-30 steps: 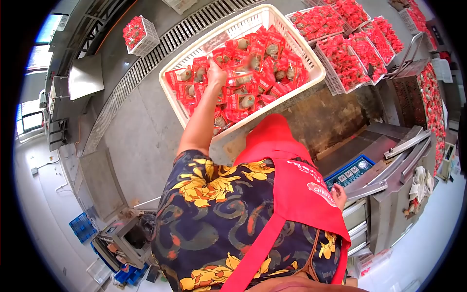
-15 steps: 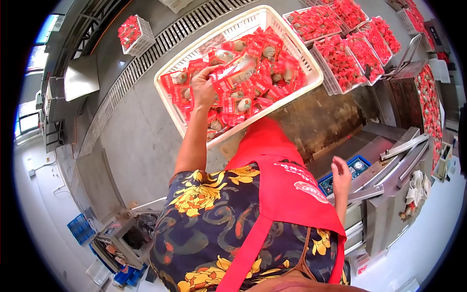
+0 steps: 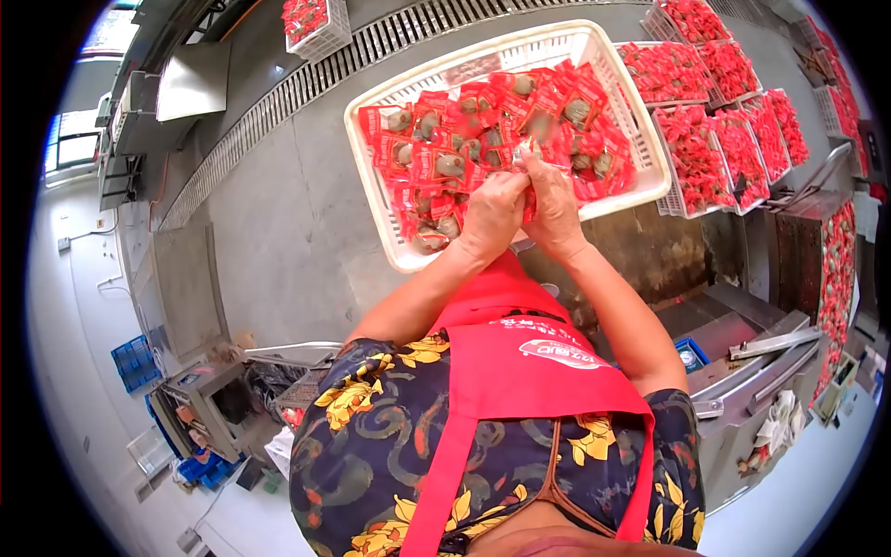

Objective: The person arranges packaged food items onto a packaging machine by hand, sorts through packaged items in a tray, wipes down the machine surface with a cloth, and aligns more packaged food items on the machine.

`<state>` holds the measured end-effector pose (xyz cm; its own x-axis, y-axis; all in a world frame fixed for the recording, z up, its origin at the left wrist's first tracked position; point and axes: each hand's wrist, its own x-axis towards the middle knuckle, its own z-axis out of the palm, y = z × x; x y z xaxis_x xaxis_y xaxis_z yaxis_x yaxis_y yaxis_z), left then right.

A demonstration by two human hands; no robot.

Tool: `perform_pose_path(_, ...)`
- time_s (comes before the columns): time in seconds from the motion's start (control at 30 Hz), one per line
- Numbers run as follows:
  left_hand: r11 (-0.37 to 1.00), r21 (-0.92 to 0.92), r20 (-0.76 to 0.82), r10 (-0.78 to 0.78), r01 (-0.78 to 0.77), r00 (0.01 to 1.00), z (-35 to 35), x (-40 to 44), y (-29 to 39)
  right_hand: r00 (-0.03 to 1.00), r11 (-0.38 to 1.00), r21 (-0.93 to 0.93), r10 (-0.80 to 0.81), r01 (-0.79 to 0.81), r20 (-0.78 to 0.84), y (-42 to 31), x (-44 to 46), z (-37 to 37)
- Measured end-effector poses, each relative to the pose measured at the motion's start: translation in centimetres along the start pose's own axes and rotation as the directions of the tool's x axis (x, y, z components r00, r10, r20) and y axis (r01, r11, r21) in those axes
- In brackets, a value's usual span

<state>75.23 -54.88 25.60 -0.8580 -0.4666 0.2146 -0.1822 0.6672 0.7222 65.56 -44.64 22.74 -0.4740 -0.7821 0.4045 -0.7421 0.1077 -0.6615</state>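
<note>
A white plastic basket (image 3: 652, 144) slants up rightward, full of red packets. Over its near side, the left hand (image 3: 492, 215) and right hand (image 3: 555, 206), fingers closed, grip 1 packet (image 3: 527, 149), mostly hidden; its long axis is unclear.

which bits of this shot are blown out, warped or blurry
Head view: windows on the left blown out, metal panel bright with glare; wide lens bends the floor grate and leaves black corners; small soft smudge over some packets
</note>
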Motion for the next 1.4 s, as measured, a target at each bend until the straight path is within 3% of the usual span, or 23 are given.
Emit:
perform_pose_path(0.13,0.979,-0.161,-0.007,-0.125,0.122,0.992,-0.2,0.1,-1.5,0.997,0.999,-0.027,-0.023,0.025,0.076,1.4,1.4,1.8)
perform_pose_path(0.2,0.893,-0.423,-0.037,-0.188,0.155,0.981,-0.6,0.1,-2.5,0.980,1.000,-0.011,0.028,-0.026,0.197,0.9,2.5,1.6)
perform_pose_path(0.23,0.889,-0.427,-0.039,-0.199,0.164,0.979,-0.9,0.3,-2.9,0.977,1.000,-0.010,0.027,-0.026,0.209,0.9,2.8,1.6)
perform_pose_path(0.3,0.371,-0.864,0.167,-0.427,0.341,0.889,-2.1,0.9,-3.2,0.908,0.879,0.290,0.292,-0.378,0.300,1.3,3.0,1.7)
perform_pose_path(0.37,0.299,-0.906,0.167,-0.398,0.300,0.902,-3.4,1.9,-3.8,0.894,0.849,0.314,0.340,-0.425,0.291,2.8,2.9,2.8)
perform_pose_path(0.43,0.520,-0.810,0.050,-0.400,0.272,0.915,-4.5,3.5,-6.5,0.918,0.921,0.251,0.205,-0.299,0.341,4.1,2.4,3.2)
perform_pose_path(0.47,0.886,-0.398,-0.084,-0.292,0.236,0.953,-5.0,4.1,-9.5,0.890,0.884,0.236,0.319,-0.404,0.327,3.8,2.8,2.9)
perform_pose_path(0.5,0.980,0.140,-0.136,-0.124,0.143,0.983,-5.3,3.8,-12.4,0.885,0.880,0.234,0.325,-0.412,0.334,4.1,2.7,2.9)
perform_pose_path(0.57,0.795,0.537,-0.070,-0.293,0.283,0.954,-4.8,1.7,-15.9,0.703,0.363,0.639,0.575,-0.678,0.419,5.3,2.9,2.7)
perform_pose_path(0.6,0.802,0.534,0.009,-0.322,0.267,0.947,-5.8,1.6,-16.2,0.790,0.589,0.541,0.540,-0.601,0.291,5.8,3.5,2.3)
perform_pose_path(0.67,0.814,0.528,0.099,-0.340,0.241,0.935,-7.0,2.3,-15.9,0.764,0.552,0.568,0.600,-0.611,0.238,5.6,4.7,0.8)
perform_pose_path(0.7,0.884,0.409,0.088,-0.286,0.228,0.954,-7.4,2.3,-15.2,0.737,0.518,0.586,0.639,-0.623,0.219,5.0,5.1,0.0)
perform_pose_path(0.77,0.937,0.279,0.076,-0.239,0.210,0.968,-7.8,1.6,-13.8,0.776,0.615,0.539,0.619,-0.576,0.122,6.0,5.0,-0.8)
perform_pose_path(0.83,0.899,-0.065,0.157,-0.419,0.433,0.894,-7.2,0.4,-11.7,0.774,0.611,0.566,0.629,-0.554,0.078,5.3,5.6,-2.6)
perform_pose_path(0.9,0.894,-0.281,0.180,-0.310,0.350,0.934,-5.7,-0.5,-10.8,0.777,0.617,0.569,0.626,-0.543,0.063,5.0,6.0,-3.9)
perform_pose_path(1.0,0.634,-0.256,0.707,-0.392,0.730,0.589,-4.3,0.2,-10.4,0.788,0.605,0.620,0.615,-0.499,0.035,3.8,6.2,-5.8)
perform_pose_path(1.03,0.637,-0.252,0.717,-0.383,0.728,0.583,-2.9,0.1,-11.4,0.780,0.604,0.618,0.625,-0.503,0.025,3.5,6.3,-6.4)
perform_pose_path(1.1,0.645,-0.277,0.679,-0.393,0.712,0.620,0.4,-0.4,-13.4,0.814,0.629,0.629,0.581,-0.457,0.011,2.9,6.2,-7.5)
perform_pose_path(1.13,0.800,-0.144,0.559,-0.420,0.582,0.715,1.1,-0.5,-13.5,0.820,0.651,0.605,0.572,-0.458,0.006,2.6,5.9,-8.2)
perform_pose_path(1.17,0.806,-0.145,0.573,-0.405,0.574,0.713,1.5,-0.5,-13.4,0.812,0.653,0.600,0.583,-0.462,-0.010,2.3,5.5,-8.9)
perform_pose_path(1.23,0.959,0.218,0.431,-0.261,0.181,0.864,1.9,-0.8,-13.2,0.815,0.677,0.580,0.579,-0.454,-0.037,1.4,4.4,-10.4)
perform_pose_path(1.3,0.955,0.239,0.432,-0.268,0.177,0.861,1.6,-0.9,-12.1,0.806,0.701,0.556,0.585,-0.446,-0.091,0.8,2.9,-12.1)
perform_pose_path(1.4,0.992,0.014,0.330,-0.121,0.123,0.936,0.0,0.7,-10.3,0.725,0.672,0.596,0.657,-0.440,-0.206,-0.3,-0.6,-15.2)
